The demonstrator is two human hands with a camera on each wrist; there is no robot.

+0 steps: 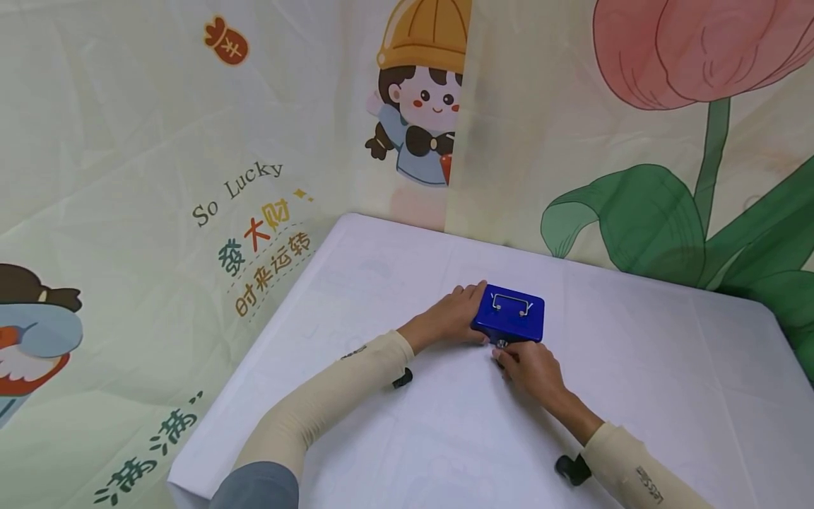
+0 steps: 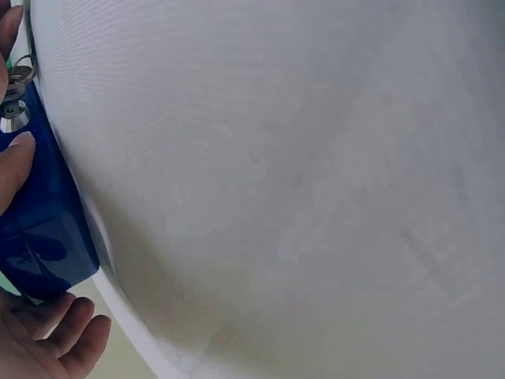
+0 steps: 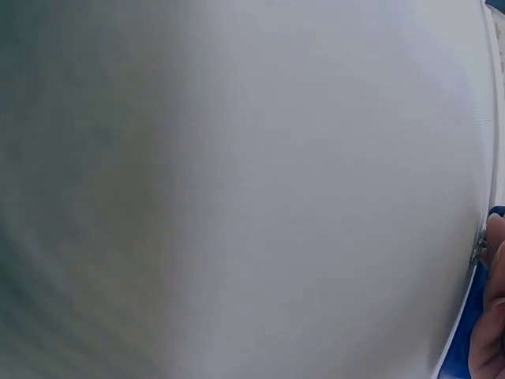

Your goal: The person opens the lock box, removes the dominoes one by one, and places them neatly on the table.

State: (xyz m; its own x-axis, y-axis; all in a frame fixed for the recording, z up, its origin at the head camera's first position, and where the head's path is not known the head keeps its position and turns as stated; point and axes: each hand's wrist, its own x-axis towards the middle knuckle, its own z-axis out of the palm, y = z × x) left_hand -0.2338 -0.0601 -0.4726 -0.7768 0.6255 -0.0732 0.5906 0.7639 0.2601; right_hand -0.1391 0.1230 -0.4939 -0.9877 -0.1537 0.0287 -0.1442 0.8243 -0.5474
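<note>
At four o'clock from the head view's middle, a blue box (image 1: 509, 324) sits on a white table (image 1: 394, 283), a wire handle (image 1: 511, 299) on top. At its six o'clock is the lock (image 2: 14, 120), with a key (image 2: 16, 88) and ring (image 2: 34, 69). From nine o'clock the left hand (image 1: 454, 316) grips the box, thumb (image 2: 16, 166) by the lock, fingers (image 2: 71, 335) at the end. From five o'clock the right hand (image 1: 534, 369) pinches the key. From the box, cream sleeves (image 1: 337, 385) lie at eight and between four and five. Past the table, a printed cloth (image 1: 127, 141) shows a cartoon child (image 1: 420, 102) at eleven and a tulip (image 1: 693, 49) at one.
</note>
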